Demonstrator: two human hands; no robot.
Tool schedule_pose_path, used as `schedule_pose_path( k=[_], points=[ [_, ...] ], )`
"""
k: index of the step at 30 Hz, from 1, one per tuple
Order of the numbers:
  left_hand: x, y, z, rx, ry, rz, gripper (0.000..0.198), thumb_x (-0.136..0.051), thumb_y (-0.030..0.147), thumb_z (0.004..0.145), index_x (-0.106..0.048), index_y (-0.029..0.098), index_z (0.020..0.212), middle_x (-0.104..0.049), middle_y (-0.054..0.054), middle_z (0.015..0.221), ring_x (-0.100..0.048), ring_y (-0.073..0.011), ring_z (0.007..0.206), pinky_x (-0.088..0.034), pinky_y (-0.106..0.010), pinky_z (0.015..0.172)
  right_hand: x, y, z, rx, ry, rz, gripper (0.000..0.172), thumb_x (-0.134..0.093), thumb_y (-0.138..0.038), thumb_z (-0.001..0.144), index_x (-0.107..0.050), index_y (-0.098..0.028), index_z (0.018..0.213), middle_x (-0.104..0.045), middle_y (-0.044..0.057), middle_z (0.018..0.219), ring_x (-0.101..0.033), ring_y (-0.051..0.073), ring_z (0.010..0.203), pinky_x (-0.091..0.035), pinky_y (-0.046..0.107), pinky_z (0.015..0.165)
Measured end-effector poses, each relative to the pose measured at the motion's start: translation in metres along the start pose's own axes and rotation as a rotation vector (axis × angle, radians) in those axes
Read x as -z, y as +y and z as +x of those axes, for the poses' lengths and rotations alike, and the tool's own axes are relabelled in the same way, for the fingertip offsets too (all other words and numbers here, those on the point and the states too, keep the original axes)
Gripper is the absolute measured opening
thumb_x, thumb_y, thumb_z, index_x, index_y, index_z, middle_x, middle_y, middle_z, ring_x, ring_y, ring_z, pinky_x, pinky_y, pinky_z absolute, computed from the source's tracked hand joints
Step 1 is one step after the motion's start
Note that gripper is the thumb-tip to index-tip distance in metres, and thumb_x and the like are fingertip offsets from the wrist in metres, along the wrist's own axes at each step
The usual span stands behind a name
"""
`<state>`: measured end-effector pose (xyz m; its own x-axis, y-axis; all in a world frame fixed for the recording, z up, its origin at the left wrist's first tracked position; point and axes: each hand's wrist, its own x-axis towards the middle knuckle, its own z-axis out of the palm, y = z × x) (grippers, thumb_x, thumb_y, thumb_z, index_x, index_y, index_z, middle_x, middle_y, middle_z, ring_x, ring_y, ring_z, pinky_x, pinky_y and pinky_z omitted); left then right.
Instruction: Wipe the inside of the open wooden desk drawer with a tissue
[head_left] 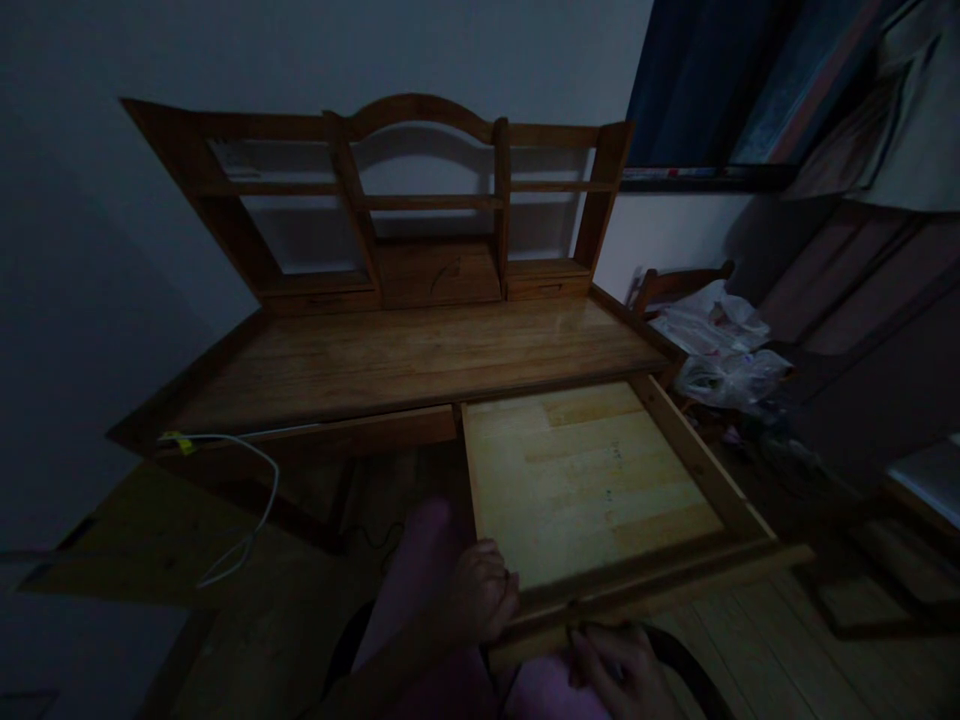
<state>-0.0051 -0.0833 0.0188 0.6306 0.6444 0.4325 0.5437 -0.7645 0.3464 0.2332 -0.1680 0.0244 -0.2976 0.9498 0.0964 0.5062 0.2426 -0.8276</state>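
A wooden drawer (592, 480) is pulled far out of the desk (420, 350), its pale bottom bare. My left hand (484, 590) is closed at the drawer's near left corner, fingers curled against its side; the dim light hides whether they grip the edge. Below the front panel, my right hand (615, 670) has its fingers bent at the lower middle of the panel, near a small dark spot. What those fingers hold, if anything, is too dark to make out.
A shelf unit (439, 270) stands on the back of the desk. A white cable (274, 480) hangs at the left front edge. Plastic bags (720, 330) sit on a chair at the right, and a low metal-legged stand (862, 630) is at the far right.
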Motion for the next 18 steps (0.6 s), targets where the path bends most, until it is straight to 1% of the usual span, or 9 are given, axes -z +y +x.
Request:
schedule_pose_path(
  k=[3, 6, 8, 10, 12, 14, 16, 18],
  points=[
    [-0.008, -0.001, 0.001, 0.043, 0.068, -0.001, 0.042, -0.042, 0.014, 0.092, -0.057, 0.017, 0.053, -0.056, -0.004, 0.049, -0.053, -0.0148, 0.054, -0.042, -0.034, 0.067, 0.002, -0.005, 0.002, -0.001, 0.008, -0.001, 0.047, -0.043, -0.039, 0.101, -0.067, -0.021, 0.065, -0.066, -0.002, 0.062, -0.064, 0.013, 0.067, -0.044, 0.021, 0.074],
    [-0.019, -0.001, 0.002, 0.092, 0.132, 0.028, 0.046, -0.042, 0.016, 0.093, -0.056, 0.018, 0.049, -0.053, -0.004, 0.046, -0.051, -0.0142, 0.05, -0.041, -0.034, 0.065, 0.003, -0.009, 0.003, 0.006, 0.023, 0.009, 0.048, -0.043, -0.039, 0.101, -0.067, -0.021, 0.064, -0.067, -0.001, 0.062, -0.064, 0.013, 0.066, -0.044, 0.022, 0.072],
    [-0.024, 0.0, 0.005, 0.14, 0.141, 0.039, 0.047, -0.043, 0.019, 0.093, -0.055, 0.019, 0.047, -0.052, -0.004, 0.043, -0.05, -0.0146, 0.048, -0.041, -0.034, 0.064, 0.003, -0.01, 0.003, -0.002, 0.016, 0.017, 0.049, -0.042, -0.039, 0.102, -0.067, -0.021, 0.064, -0.066, -0.001, 0.062, -0.064, 0.013, 0.065, -0.044, 0.022, 0.071],
    [-0.025, 0.002, 0.009, 0.193, 0.141, 0.023, 0.049, -0.043, 0.022, 0.094, -0.054, 0.019, 0.046, -0.051, -0.004, 0.042, -0.051, -0.0152, 0.047, -0.041, -0.035, 0.065, 0.003, -0.01, 0.003, -0.01, 0.001, 0.016, 0.049, -0.041, -0.039, 0.102, -0.067, -0.021, 0.064, -0.066, -0.001, 0.062, -0.064, 0.012, 0.064, -0.044, 0.022, 0.071],
    [-0.02, 0.004, 0.017, 0.279, 0.159, -0.067, 0.052, -0.04, 0.025, 0.095, -0.05, 0.02, 0.044, -0.05, -0.004, 0.042, -0.051, -0.0151, 0.047, -0.041, -0.034, 0.063, 0.003, -0.01, 0.003, -0.007, -0.001, 0.007, 0.049, -0.041, -0.039, 0.102, -0.067, -0.021, 0.064, -0.067, -0.002, 0.062, -0.064, 0.012, 0.064, -0.044, 0.022, 0.072],
    [-0.008, 0.003, 0.028, 0.439, 0.203, -0.253, 0.057, -0.036, 0.031, 0.097, -0.046, 0.021, 0.042, -0.049, -0.003, 0.042, -0.051, -0.0144, 0.047, -0.04, -0.032, 0.06, 0.004, -0.01, 0.003, 0.002, 0.005, -0.006, 0.049, -0.041, -0.039, 0.102, -0.067, -0.022, 0.064, -0.067, -0.001, 0.062, -0.065, 0.013, 0.066, -0.045, 0.022, 0.072],
    [0.01, -0.003, 0.039, 0.638, 0.3, -0.46, 0.062, -0.032, 0.038, 0.099, -0.046, 0.022, 0.041, -0.047, -0.001, 0.041, -0.05, -0.0136, 0.046, -0.039, -0.03, 0.057, 0.005, -0.011, 0.004, 0.01, 0.01, -0.01, 0.05, -0.04, -0.039, 0.102, -0.067, -0.022, 0.063, -0.067, -0.001, 0.062, -0.065, 0.013, 0.067, -0.044, 0.023, 0.072],
    [0.029, -0.015, 0.05, 0.784, 0.438, -0.581, 0.064, -0.029, 0.045, 0.099, -0.052, 0.022, 0.044, -0.049, -0.001, 0.042, -0.05, -0.0136, 0.046, -0.038, -0.029, 0.055, 0.005, -0.011, 0.004, 0.01, 0.007, 0.004, 0.05, -0.04, -0.039, 0.102, -0.067, -0.021, 0.063, -0.066, -0.001, 0.061, -0.064, 0.013, 0.065, -0.044, 0.022, 0.07]
  ],
)
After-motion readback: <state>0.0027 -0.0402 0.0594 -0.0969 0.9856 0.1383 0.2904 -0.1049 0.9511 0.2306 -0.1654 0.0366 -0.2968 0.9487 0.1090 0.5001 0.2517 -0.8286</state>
